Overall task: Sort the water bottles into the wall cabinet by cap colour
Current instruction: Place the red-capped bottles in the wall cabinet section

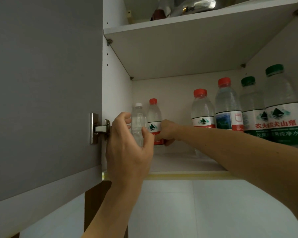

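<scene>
On the lower shelf (179, 162) of the open wall cabinet stand several water bottles. A white-capped bottle (138, 117) is at the far left against the side wall. My left hand (127, 143) curls around it with fingers apart, close to it but not clearly gripping. Beside it a red-capped bottle (153, 115) is held low on its label by my right hand (165, 133). Two more red-capped bottles (202, 110) (227, 103) stand to the right, then two green-capped bottles (249, 103) (282, 100) at the far right.
The grey cabinet door (41, 83) hangs open on the left, its metal hinge (100, 128) just beside my left hand. An upper shelf (196, 19) carries a shiny metal pot (193, 6) and a dark object. A white wall lies below the cabinet.
</scene>
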